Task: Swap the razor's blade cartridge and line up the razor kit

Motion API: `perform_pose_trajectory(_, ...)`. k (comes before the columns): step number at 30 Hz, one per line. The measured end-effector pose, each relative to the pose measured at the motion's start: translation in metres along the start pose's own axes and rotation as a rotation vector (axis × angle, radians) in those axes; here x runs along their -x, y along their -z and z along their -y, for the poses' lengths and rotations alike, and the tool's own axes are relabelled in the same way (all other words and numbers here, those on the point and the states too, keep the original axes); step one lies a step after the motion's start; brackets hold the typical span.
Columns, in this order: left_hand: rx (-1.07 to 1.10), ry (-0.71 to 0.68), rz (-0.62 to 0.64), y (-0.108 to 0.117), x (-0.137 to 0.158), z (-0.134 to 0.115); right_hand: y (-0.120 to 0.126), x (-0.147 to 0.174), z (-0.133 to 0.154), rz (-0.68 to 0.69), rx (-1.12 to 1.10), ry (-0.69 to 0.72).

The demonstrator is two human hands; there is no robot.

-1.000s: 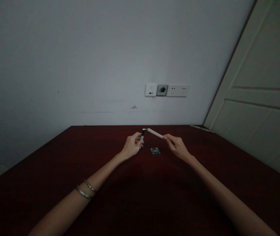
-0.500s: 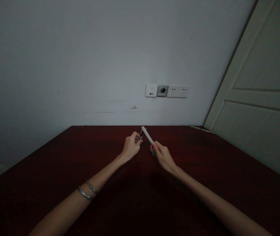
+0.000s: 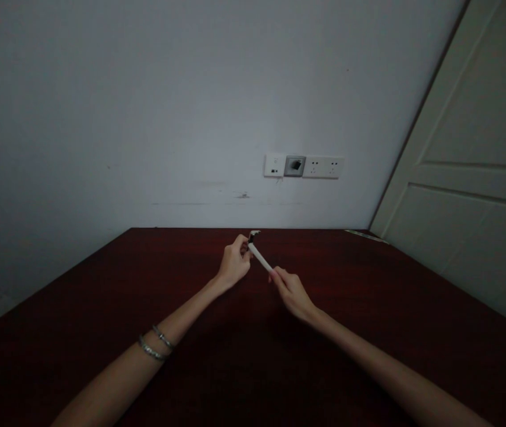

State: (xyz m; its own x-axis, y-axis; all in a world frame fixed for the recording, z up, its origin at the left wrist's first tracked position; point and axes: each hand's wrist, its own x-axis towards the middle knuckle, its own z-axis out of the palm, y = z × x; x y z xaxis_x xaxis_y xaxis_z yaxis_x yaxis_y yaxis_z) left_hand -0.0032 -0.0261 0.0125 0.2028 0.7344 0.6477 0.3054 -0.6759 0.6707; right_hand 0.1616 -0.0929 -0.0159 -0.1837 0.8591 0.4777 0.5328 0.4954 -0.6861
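Note:
My right hand (image 3: 295, 293) is closed round the lower end of a slim white stick (image 3: 260, 258), which could be a candle or a pen; its kind is not clear. The stick leans up and to the left, its far end close to my left fingers. My left hand (image 3: 234, 262) is closed in a pinch on a small dark thing with a pale, bent top (image 3: 254, 236). That thing is partly hidden by the fingers and the stick's tip. Whether the stick touches it I cannot tell. Both hands are above the far part of the table.
The dark red table (image 3: 182, 255) reaches back to a pale wall (image 3: 168, 107). A row of wall sockets (image 3: 323, 167) is set above its back edge. A panelled door (image 3: 475, 178) stands to the right. A thin pale strip (image 3: 365, 236) lies at the back right corner.
The white stick's far end has moved down and left, in front of the small dark thing. My right hand has come slightly down and left; my left hand has shifted slightly left.

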Motion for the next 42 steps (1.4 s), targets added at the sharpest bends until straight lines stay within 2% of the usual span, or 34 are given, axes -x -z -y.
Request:
perform_pose_trajectory(3, -0.044, -0.087, 0.025, 0.010, -0.004, 0.002, 0.018, 0.003, 0.003, 0.089, -0.021, 0.012)
perform_pose_trajectory(8, -0.188, -0.313, 0.079, 0.019, -0.004, 0.015, 0.084, -0.007, 0.014, 0.206, -0.049, -0.002)
perform_pose_trajectory(11, -0.263, -0.440, 0.118, 0.019, -0.002, 0.019, 0.108, -0.018, 0.019, 0.309, 0.029, -0.040)
perform_pose_trajectory(15, -0.311, -0.520, 0.206, 0.018, 0.000, 0.012, 0.105, -0.028, 0.027, 0.470, 0.076, -0.012)
perform_pose_trajectory(18, -0.303, -0.537, 0.257, 0.018, 0.001, 0.005, 0.101, -0.030, 0.025, 0.536, 0.066, 0.015)
perform_pose_trajectory(22, -0.279, -0.571, 0.228, 0.020, 0.000, 0.004, 0.113, -0.030, 0.009, 0.509, 0.099, -0.044)
perform_pose_trajectory(25, -0.277, -0.569, 0.209, 0.021, -0.002, 0.007, 0.117, -0.028, 0.010, 0.487, 0.097, -0.069)
perform_pose_trajectory(30, -0.296, -0.608, 0.253, 0.020, -0.002, 0.006, 0.100, -0.026, 0.032, 0.541, 0.034, 0.048)
perform_pose_trajectory(37, -0.313, -0.579, 0.254, 0.020, -0.003, 0.009, 0.107, -0.033, 0.008, 0.482, 0.042, 0.017)
perform_pose_trajectory(42, -0.311, -0.548, 0.266, 0.020, -0.002, 0.010, 0.094, -0.031, 0.024, 0.499, 0.001, 0.046)
